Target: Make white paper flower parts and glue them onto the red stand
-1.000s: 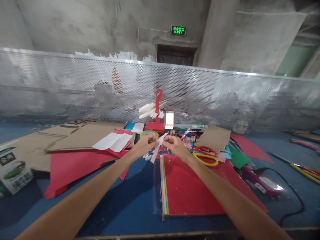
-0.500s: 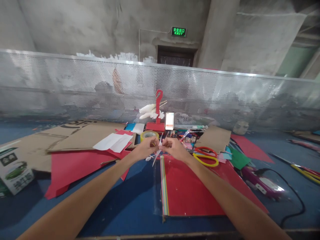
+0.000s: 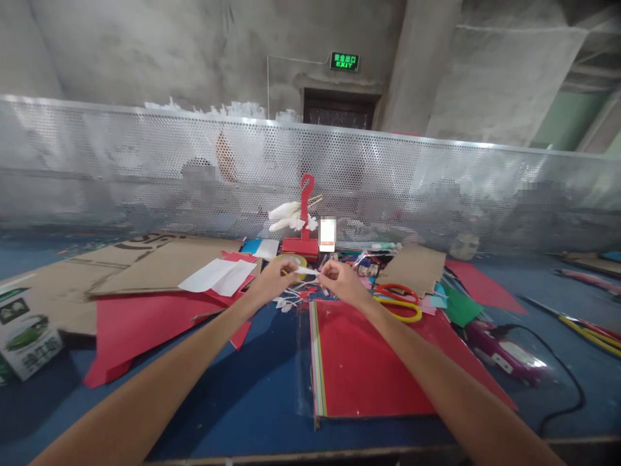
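My left hand [image 3: 272, 278] and my right hand [image 3: 339, 279] meet above the blue table [image 3: 233, 388], both pinched on the ends of a small rolled white paper strip [image 3: 306, 272] held level between them. Just beyond the strip lies a yellow tape roll [image 3: 290, 259]. Below my hands small white paper cut-outs [image 3: 286, 301] lie on the table. A stack of coloured paper with a red top sheet [image 3: 369, 362] lies under my right forearm.
Cardboard sheets [image 3: 145, 262], red paper [image 3: 140, 323] and a white sheet [image 3: 218, 275] lie left. Scissors with red and yellow handles [image 3: 400, 301] lie right. A purple glue gun [image 3: 504, 353] with a black cord sits far right. A red stand [image 3: 303, 226] and perforated metal screen [image 3: 436, 188] are behind.
The white paper was hanging slanted between my hands; now it is rolled narrower and held level. My hands have risen slightly and moved a little apart.
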### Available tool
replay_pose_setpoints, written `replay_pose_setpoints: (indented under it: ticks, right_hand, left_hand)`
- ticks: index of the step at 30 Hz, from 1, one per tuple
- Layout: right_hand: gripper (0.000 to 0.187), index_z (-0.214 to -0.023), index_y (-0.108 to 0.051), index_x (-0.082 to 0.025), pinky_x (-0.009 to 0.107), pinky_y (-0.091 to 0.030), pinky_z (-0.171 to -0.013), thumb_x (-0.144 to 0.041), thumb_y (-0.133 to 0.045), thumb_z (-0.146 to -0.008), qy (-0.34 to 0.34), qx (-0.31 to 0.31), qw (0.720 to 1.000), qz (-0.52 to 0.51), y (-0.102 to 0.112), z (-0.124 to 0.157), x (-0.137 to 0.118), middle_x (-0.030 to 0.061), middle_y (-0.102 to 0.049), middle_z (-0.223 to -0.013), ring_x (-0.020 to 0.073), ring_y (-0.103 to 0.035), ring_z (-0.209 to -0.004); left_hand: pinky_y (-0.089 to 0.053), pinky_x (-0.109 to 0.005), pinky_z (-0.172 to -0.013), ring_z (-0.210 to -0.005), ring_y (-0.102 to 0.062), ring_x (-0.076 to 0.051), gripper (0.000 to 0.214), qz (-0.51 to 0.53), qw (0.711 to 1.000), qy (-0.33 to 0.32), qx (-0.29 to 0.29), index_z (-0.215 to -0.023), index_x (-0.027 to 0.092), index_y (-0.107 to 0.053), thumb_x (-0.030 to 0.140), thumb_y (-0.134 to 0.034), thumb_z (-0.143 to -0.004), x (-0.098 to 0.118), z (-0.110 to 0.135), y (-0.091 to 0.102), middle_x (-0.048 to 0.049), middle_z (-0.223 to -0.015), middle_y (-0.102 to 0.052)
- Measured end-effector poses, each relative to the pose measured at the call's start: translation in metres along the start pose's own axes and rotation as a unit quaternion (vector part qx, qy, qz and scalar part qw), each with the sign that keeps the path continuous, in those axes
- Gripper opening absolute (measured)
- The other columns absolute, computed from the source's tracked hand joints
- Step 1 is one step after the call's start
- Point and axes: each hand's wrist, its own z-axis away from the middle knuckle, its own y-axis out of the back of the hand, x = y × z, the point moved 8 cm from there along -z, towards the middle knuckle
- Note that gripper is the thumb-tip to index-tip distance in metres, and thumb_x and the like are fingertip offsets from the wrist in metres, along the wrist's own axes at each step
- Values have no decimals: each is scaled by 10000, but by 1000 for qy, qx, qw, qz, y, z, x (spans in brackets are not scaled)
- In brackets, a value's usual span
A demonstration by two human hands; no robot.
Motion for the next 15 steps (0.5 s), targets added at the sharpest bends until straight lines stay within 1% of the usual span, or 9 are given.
replay_pose_setpoints:
  ticks: [2, 4, 6, 8, 10, 12, 15]
  right_hand:
    - [149, -783, -530, -217, 260, -447, -552, -332, -623, -795, 4, 21, 1000, 6, 12, -3, 5, -10, -640, -669, 151, -597, -577]
    - [152, -798, -540, -214, 265, -453, -559, -334, -632, -777, 7, 60, 998, 15, 29, -7, 10, -3, -646, -693, 155, -601, -595]
    - [160, -793, -557, -207, 272, -455, -558, -346, -629, -766, 3, 95, 995, 26, 46, -10, 17, 10, -651, -704, 160, -597, -597]
    - [188, -794, -584, -198, 279, -455, -550, -382, -620, -769, -7, 125, 992, 28, 63, -12, 24, 25, -661, -714, 164, -593, -588]
    - [241, -804, -615, -189, 286, -457, -549, -427, -628, -767, -18, 157, 987, 27, 76, -12, 28, 35, -666, -722, 167, -587, -583]
    - [288, -805, -632, -183, 289, -456, -546, -463, -659, -741, -34, 186, 982, 11, 85, -10, 29, 33, -660, -714, 167, -575, -576]
    - [333, -801, -633, -182, 276, -444, -529, -492, -705, -704, -57, 200, 976, -59, 85, -6, 25, 20, -645, -711, 155, -553, -574]
  left_hand:
    - [-385, -224, -498, -514, -523, -124, 108, 26, 998, 29, 47, -770, 184, -590, 286, -610, -739, -8, -2, 14, 29, -574, -563]
    - [-378, -213, -491, -500, -504, -114, 116, 68, 991, 51, 104, -779, 191, -566, 294, -594, -735, -16, -4, 30, 44, -558, -529]
    - [-390, -208, -503, -517, -506, -109, 150, 111, 980, 55, 158, -779, 192, -550, 323, -604, -728, -22, -4, 46, 46, -579, -526]
    - [-415, -210, -536, -551, -520, -109, 203, 136, 970, 52, 193, -778, 188, -558, 367, -633, -717, -26, -4, 58, 37, -613, -547]
    - [-423, -215, -555, -563, -516, -109, 263, 139, 968, 53, 202, -777, 182, -585, 427, -660, -714, -30, -4, 63, 32, -628, -560]
    - [-398, -217, -530, -544, -494, -109, 319, 128, 970, 65, 194, -794, 178, -624, 487, -669, -722, -33, -4, 63, 34, -619, -554]
    - [-384, -221, -522, -569, -503, -118, 358, 119, 978, 54, 161, -802, 169, -667, 522, -664, -739, -31, -5, 56, 18, -646, -572]
